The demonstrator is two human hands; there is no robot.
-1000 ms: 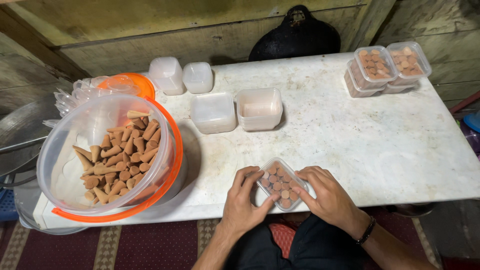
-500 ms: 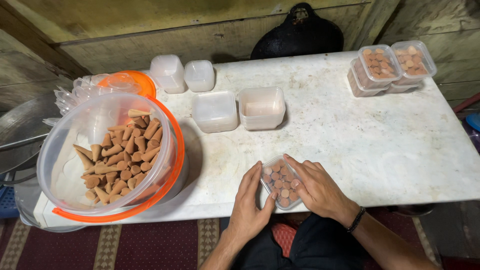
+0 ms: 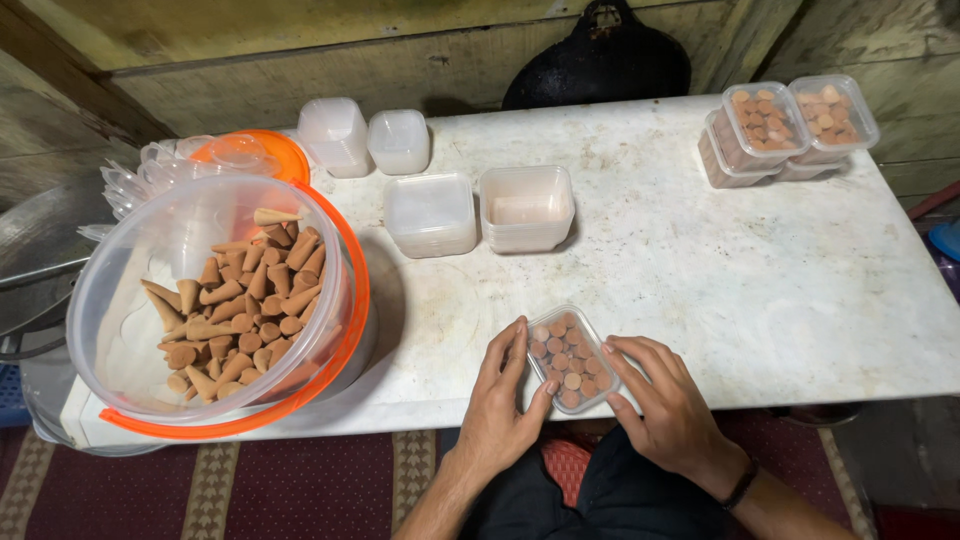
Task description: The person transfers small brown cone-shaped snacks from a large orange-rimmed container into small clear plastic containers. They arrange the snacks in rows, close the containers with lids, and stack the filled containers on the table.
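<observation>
A small clear plastic box (image 3: pixel 568 358) packed with brown cones stands at the near edge of the white table (image 3: pixel 760 270). My left hand (image 3: pixel 503 395) presses against its left side and my right hand (image 3: pixel 668 396) holds its right side, fingers curled around the rim. To the left, a large clear tub with an orange rim (image 3: pixel 215 300) holds several loose brown cones (image 3: pixel 240 300).
Two stacks of empty clear boxes (image 3: pixel 430 213) (image 3: pixel 527 206) sit mid-table, with lids (image 3: pixel 335 135) (image 3: pixel 399 140) behind them. Filled boxes (image 3: pixel 790 125) are stacked at the far right. A dark pan (image 3: pixel 600 60) leans against the wooden wall.
My hands and the small box shifted slightly on the table edge; my right hand went from resting over the box to gripping its right side.
</observation>
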